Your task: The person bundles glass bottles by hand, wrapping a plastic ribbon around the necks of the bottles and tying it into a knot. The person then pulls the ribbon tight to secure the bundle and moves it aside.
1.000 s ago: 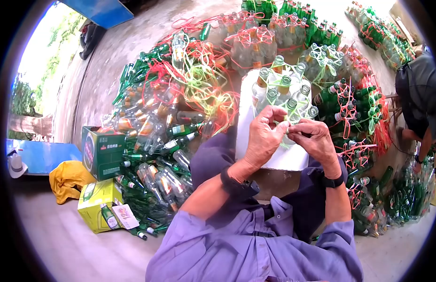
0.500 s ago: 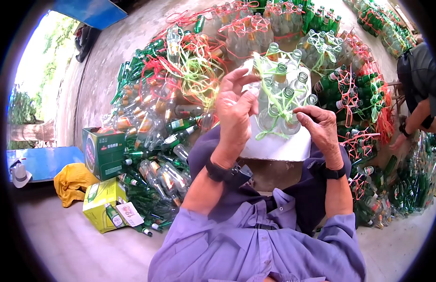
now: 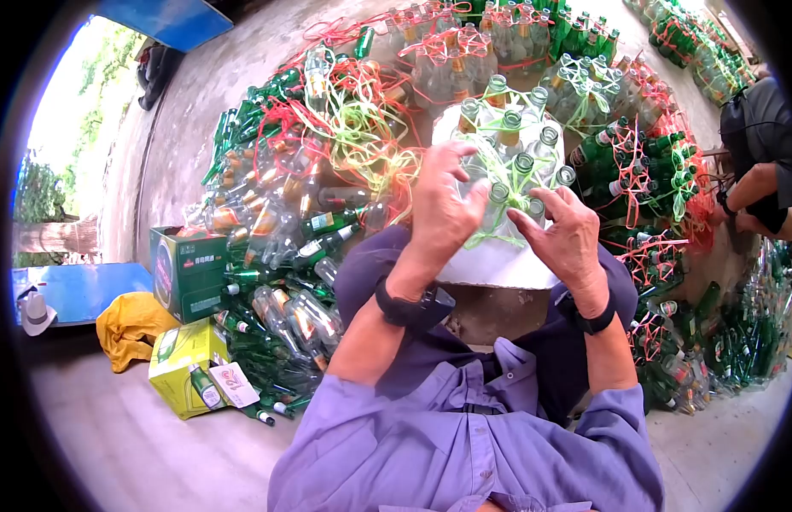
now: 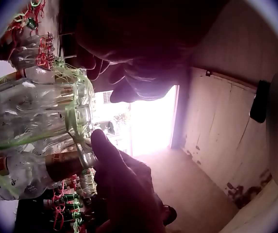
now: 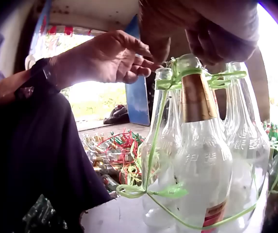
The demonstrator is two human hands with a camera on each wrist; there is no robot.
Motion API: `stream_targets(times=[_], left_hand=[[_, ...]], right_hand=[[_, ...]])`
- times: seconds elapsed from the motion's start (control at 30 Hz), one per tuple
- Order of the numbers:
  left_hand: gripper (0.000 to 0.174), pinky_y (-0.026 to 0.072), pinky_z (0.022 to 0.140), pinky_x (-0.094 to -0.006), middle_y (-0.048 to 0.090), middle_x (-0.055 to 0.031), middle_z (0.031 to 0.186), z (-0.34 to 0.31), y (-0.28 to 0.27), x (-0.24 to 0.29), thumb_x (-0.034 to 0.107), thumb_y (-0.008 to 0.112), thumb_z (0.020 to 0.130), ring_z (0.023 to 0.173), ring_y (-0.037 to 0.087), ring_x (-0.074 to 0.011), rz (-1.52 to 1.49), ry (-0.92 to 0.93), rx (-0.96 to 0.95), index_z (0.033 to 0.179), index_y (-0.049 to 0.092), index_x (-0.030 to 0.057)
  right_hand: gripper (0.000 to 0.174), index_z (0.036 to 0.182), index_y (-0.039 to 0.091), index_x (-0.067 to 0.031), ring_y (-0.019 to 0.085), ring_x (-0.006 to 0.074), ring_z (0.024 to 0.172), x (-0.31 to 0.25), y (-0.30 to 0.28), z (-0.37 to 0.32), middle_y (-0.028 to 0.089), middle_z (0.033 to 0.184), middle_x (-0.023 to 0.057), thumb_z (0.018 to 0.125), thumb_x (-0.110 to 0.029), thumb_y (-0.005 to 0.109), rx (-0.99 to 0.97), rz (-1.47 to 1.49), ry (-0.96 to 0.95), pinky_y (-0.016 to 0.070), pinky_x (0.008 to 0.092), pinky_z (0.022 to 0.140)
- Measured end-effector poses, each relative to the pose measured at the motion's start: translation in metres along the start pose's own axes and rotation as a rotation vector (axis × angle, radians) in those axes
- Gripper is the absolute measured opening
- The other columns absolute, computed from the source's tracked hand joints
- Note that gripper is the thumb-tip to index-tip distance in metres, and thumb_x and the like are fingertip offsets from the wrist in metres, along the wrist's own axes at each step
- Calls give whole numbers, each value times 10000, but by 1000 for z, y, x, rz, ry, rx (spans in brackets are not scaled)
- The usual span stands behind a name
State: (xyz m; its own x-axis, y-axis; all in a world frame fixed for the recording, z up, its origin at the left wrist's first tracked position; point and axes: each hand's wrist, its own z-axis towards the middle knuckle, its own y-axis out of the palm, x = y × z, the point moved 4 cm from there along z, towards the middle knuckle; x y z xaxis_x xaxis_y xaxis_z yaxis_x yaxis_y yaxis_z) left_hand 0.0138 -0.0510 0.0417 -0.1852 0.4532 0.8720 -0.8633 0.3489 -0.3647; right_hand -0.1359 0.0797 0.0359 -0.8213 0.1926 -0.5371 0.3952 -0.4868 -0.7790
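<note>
Bottles point(image 3: 522, 166) stood bunched upright on white block point(image 3: 490, 269) so left hand point(image 3: 443, 209) pinched green string point(image 5: 153, 191) at necks; right hand point(image 3: 567, 235) curled alongside, grip unclear.

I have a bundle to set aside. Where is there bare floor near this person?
Bare concrete floor lies at the person's left, beside the yellow carton, and at their right, past the green bottles. The near edge of the white block is free. Ahead it is crowded: loose bottle pile left, tied bundles right.
</note>
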Motion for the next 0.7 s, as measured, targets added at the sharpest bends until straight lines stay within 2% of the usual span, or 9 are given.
stream_targets(times=[0.03, 0.07, 0.17, 0.2, 0.23, 0.3, 0.43, 0.53, 0.7], left_hand=[[429, 514, 721, -298, 608, -126, 1137, -3, 6, 10, -20, 745, 747, 850, 608, -196, 88, 181, -29, 1158, 637, 39], [519, 523, 752, -331, 594, -149, 1186, -6, 14, 3, -9, 784, 698, 897, 614, -262, 184, 210, -76, 1187, 620, 46], [542, 534, 768, -358, 567, -148, 1247, -13, 22, 3, 0, 791, 702, 906, 622, -273, 197, 167, -114, 1208, 603, 58], [549, 515, 916, -461, 526, -195, 1277, -14, 25, 0, 64, 782, 717, 1140, 583, -415, 176, 146, -161, 1223, 572, 56], [549, 515, 916, -461, 526, -195, 1277, -15, 25, -2, 64, 782, 717, 1140, 583, -415, 170, 142, -153, 1223, 572, 56], [558, 544, 786, -393, 543, -160, 1256, -18, 25, 0, 38, 798, 713, 934, 635, -315, 211, 206, -101, 1230, 590, 75], [548, 543, 776, -414, 537, -167, 1223, -20, 20, 4, 56, 794, 729, 936, 641, -337, 251, 178, -96, 1235, 586, 69], [539, 543, 730, -420, 555, -135, 1130, -22, 20, 2, 84, 784, 759, 899, 646, -320, 294, 150, -147, 1262, 589, 95], [458, 542, 667, -417, 555, -113, 983, -22, 27, -2, 79, 692, 806, 852, 660, -297, 397, 263, -246, 1259, 628, 114]], right_hand=[[335, 986, 718, -93, 629, 286, 650, -3, 2, 0, 605, 782, 98, 783, -332, 835, -3, -5, -2, 494, 393, 577], [328, 986, 720, -98, 635, 292, 679, -7, 2, 0, 603, 800, 98, 783, -332, 829, 12, -95, -25, 493, 405, 586], [294, 1003, 740, -104, 623, 302, 683, -14, 1, 3, 598, 809, 98, 756, -230, 837, 52, -161, -78, 481, 417, 595], [258, 984, 735, -99, 624, 301, 689, -18, 0, 3, 592, 803, 100, 769, -213, 822, 57, -168, -98, 479, 420, 597], [223, 965, 730, -94, 624, 301, 695, -21, 0, 4, 587, 797, 103, 782, -195, 806, 62, -177, -118, 478, 423, 599], [163, 889, 694, -89, 636, 302, 723, -25, 2, 5, 593, 809, 100, 788, -180, 784, 31, -206, -125, 483, 425, 600], [156, 747, 609, -64, 648, 321, 706, -33, 8, 6, 592, 784, 106, 810, -141, 729, 11, -270, -165, 483, 444, 581], [174, 729, 594, -59, 645, 335, 646, -35, 14, 5, 600, 739, 123, 833, -145, 703, -2, -334, -144, 482, 462, 567], [198, 726, 577, -58, 637, 355, 618, -37, 15, 3, 615, 712, 144, 864, -155, 680, 37, -287, -112, 482, 464, 560]])
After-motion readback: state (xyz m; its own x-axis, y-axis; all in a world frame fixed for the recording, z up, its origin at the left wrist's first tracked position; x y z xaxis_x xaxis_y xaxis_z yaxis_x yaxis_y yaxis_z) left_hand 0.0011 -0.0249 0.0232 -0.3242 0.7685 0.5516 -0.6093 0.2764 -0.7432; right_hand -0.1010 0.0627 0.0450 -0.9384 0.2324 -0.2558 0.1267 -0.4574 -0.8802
